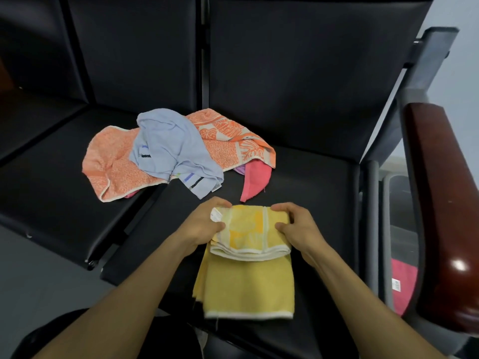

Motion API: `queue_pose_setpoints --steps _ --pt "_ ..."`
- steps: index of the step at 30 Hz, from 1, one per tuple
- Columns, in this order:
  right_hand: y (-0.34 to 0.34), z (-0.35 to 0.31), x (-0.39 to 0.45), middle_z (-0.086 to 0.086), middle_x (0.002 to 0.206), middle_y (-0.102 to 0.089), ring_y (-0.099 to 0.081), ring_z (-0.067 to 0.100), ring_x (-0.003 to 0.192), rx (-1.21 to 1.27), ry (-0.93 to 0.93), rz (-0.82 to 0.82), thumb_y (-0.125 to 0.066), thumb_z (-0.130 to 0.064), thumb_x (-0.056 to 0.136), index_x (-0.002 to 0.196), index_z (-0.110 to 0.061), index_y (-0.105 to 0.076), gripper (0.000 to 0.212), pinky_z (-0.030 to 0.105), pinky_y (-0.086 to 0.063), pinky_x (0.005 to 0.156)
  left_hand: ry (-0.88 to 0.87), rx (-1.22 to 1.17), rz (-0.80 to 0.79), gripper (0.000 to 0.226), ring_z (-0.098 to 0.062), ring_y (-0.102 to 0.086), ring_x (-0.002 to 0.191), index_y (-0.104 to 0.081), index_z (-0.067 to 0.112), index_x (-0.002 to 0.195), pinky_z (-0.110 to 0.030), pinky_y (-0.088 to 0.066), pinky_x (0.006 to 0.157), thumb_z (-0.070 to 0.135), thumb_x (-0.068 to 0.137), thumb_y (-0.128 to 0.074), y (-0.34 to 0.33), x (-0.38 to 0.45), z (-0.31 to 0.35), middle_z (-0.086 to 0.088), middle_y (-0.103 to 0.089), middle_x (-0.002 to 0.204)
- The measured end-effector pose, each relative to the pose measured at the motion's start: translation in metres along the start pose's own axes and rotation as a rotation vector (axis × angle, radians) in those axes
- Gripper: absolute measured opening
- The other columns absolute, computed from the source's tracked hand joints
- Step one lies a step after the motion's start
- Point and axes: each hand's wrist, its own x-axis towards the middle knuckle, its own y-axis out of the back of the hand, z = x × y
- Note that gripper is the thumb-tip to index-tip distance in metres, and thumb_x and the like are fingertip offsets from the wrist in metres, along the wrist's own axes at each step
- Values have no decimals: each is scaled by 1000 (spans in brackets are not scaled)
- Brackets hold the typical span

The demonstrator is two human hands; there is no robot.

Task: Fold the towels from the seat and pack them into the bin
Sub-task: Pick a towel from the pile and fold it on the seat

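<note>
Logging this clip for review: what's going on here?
A person is folding a yellow towel on a black seat. The left hand and right hand each grip one side of the folded-over top part. An orange towel, a light blue towel and a pink towel lie unfolded in a heap behind. Something pink sits low at the right.

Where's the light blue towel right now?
Head view, centre-left: the light blue towel lies crumpled on top of the orange towel, beyond both hands.
</note>
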Motion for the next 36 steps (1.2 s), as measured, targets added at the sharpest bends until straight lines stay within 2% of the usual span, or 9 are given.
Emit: queue_pose_setpoints --steps 9,16,19,23,26,28,30,34,36 --pt "4 2 -1 -5 118 -65 -62 13 106 10 25 115 -69 -12 92 110 -28 -73 25 28 -53 85 3 -85 101 9 -7 -63 102 -78 25 95 -27 -52 91 21 92 -71 -2 4 2 10 -69 110" --pt "4 9 -1 2 132 -55 -60 16 108 -53 -29 -32 -68 3 88 121 -32 -68 48 22 -53 78 63 39 -5 46 -29 -63 109 -62 30 132 -11 -45 57 2 95 -61 -3 -5 1 4 -44 149" --pt "2 7 -3 1 137 -50 -55 18 116 -137 -6 -43 -68 2 88 128 -34 -64 54 26 -51 87 44 63 -3 53 -19 -44 137 -57 33 137 -10 -41 70 1 95 -61 -4 -3 -1 5 -37 156" --pt "2 6 -7 -5 131 -44 -50 16 118 -325 51 -73 -62 7 86 134 -31 -59 60 24 -43 92 31 170 -32 48 -24 -50 128 -59 30 133 -14 -43 68 6 92 -66 -7 -6 1 3 -45 142" --pt "-3 7 -12 -2 121 -41 -45 21 114 -572 268 153 -64 3 85 121 -23 -69 45 29 -44 89 -41 566 130 37 -23 -39 124 -63 29 118 -30 -43 91 24 84 -76 -11 -12 5 0 -39 131" --pt "-15 6 -13 -1 113 -48 -45 19 104 -615 544 283 -69 -9 88 100 -17 -76 16 33 -46 82 -289 761 394 18 -24 -41 111 -67 22 101 -38 -42 88 30 86 -73 -24 -10 3 -1 -44 119" --pt "-29 5 -14 -1 103 -57 -51 15 97 -582 638 162 -64 -14 94 93 -13 -77 13 33 -48 80 -441 649 365 13 -22 -48 95 -62 15 87 -37 -43 77 26 94 -63 -43 -10 5 1 -52 99" --pt "-40 26 -10 4 144 -50 -39 20 137 -709 585 -8 -42 -6 101 135 -7 -58 38 27 -31 115 -513 728 265 7 -22 -51 98 -56 15 97 -37 -48 83 21 100 -53 -69 -1 -20 1 -52 104" --pt "-36 35 -10 1 166 -17 -8 17 154 -851 512 -8 -18 -22 106 156 -13 -29 52 33 -1 124 -373 776 187 39 -28 -35 139 -46 10 136 -36 -36 113 33 103 -45 -66 2 -30 -1 -40 146"
